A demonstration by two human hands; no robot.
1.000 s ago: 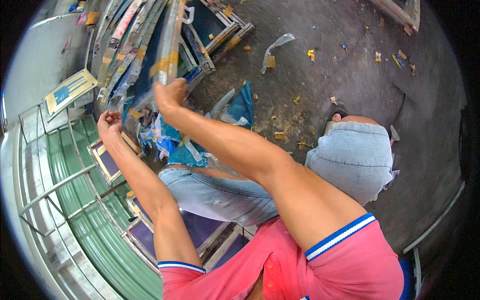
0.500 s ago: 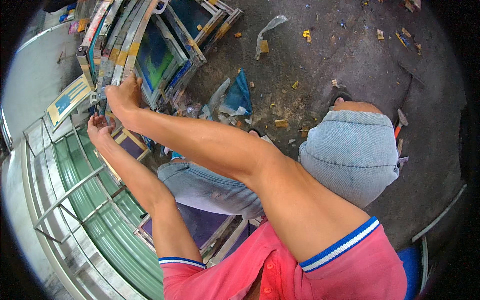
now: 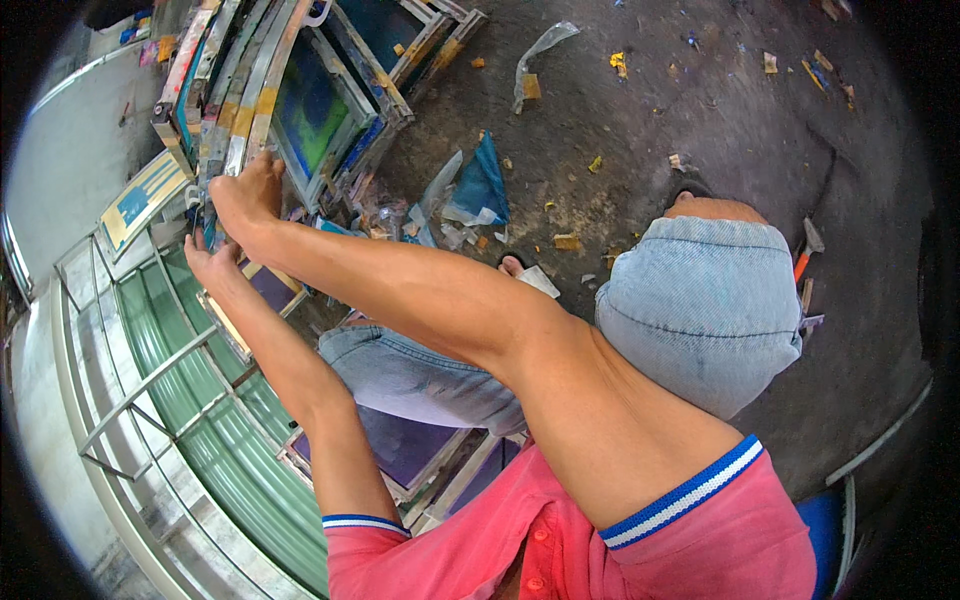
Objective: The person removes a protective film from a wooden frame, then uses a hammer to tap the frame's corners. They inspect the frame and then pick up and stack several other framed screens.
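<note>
Right hand (image 3: 248, 195) is bent over the near ends of the taped frames (image 3: 243, 120), upper left. Fingers are partly curled; the undersides are hidden, so whether a frame is clamped, and which one, cannot be told. Left hand (image 3: 212, 258) is held just below and left of it, fingers loosely extended and apart, grip not closed. Nothing is seen held in it; contact with the frame ends cannot be told.

Frames are packed side by side in a row, ends toward the hands. A green-blue screen (image 3: 305, 110) is set just right of the row. A yellow-edged board (image 3: 145, 205) is seen left of the hands, tilted. A metal rack (image 3: 135, 400) and a green corrugated panel (image 3: 190, 365) are seen along the left side. A purple screen (image 3: 400, 445) is partly covered by the left forearm and the jeans (image 3: 700, 310).

Floor (image 3: 640, 120) is littered: a blue sheet (image 3: 482, 180) with clear film (image 3: 438, 185) beside it, a clear strip (image 3: 540, 50) farther off, a yellow scrap (image 3: 567, 242) nearer. An orange-handled tool (image 3: 803, 262) is lying right of the knee.
</note>
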